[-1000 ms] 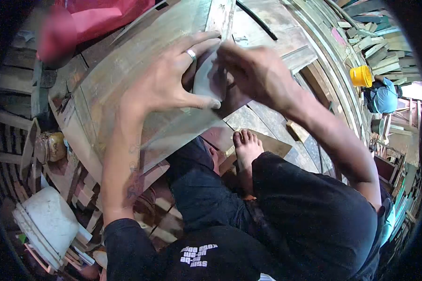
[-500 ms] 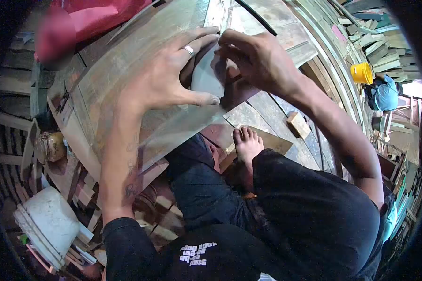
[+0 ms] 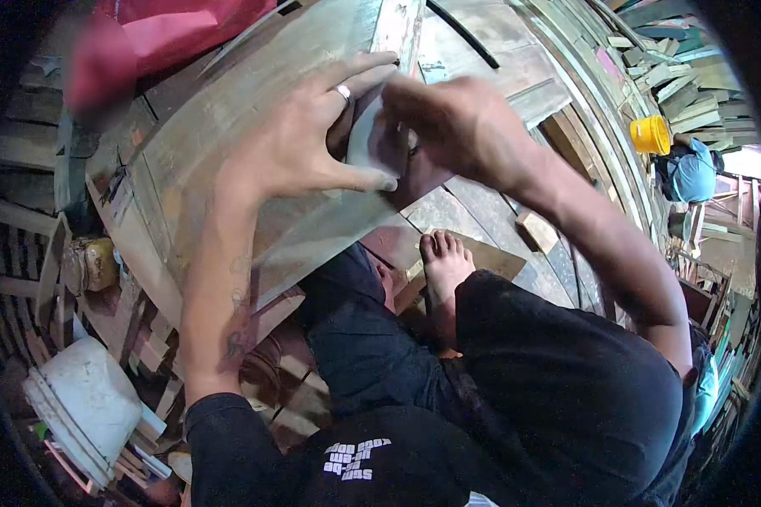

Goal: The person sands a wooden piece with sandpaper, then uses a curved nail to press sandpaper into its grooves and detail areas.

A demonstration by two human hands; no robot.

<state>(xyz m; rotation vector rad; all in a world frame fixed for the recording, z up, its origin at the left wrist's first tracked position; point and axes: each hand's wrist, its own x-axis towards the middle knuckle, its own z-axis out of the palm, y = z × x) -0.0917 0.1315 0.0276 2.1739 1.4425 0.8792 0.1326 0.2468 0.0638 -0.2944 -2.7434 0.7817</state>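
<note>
Beneath both hands a thin, curved pale-grey sheet [image 3: 365, 145] lies on the corner of a wide wooden board [image 3: 203, 160]. My left hand [image 3: 313, 127], with a ring on one finger, grips the sheet, thumb at its near edge and fingers at its far side. At the sheet's right edge, my right hand [image 3: 452, 118] has its fingers curled together in a pinch; motion blurs them, and what they hold is hidden. A dark reddish-brown surface [image 3: 427, 173] shows just below the right hand.
My bare foot [image 3: 446, 262] rests near a small wood block [image 3: 537, 231]. A white bucket [image 3: 89, 397] and a jar [image 3: 93, 264] stand at left. Red cloth [image 3: 169, 42] lies at upper left. A person [image 3: 691, 169] sits by a yellow bucket [image 3: 650, 134] among stacked planks.
My right hand has shifted slightly down and left, its fingers now over the sheet's right edge. My left hand stays in nearly the same place on the sheet.
</note>
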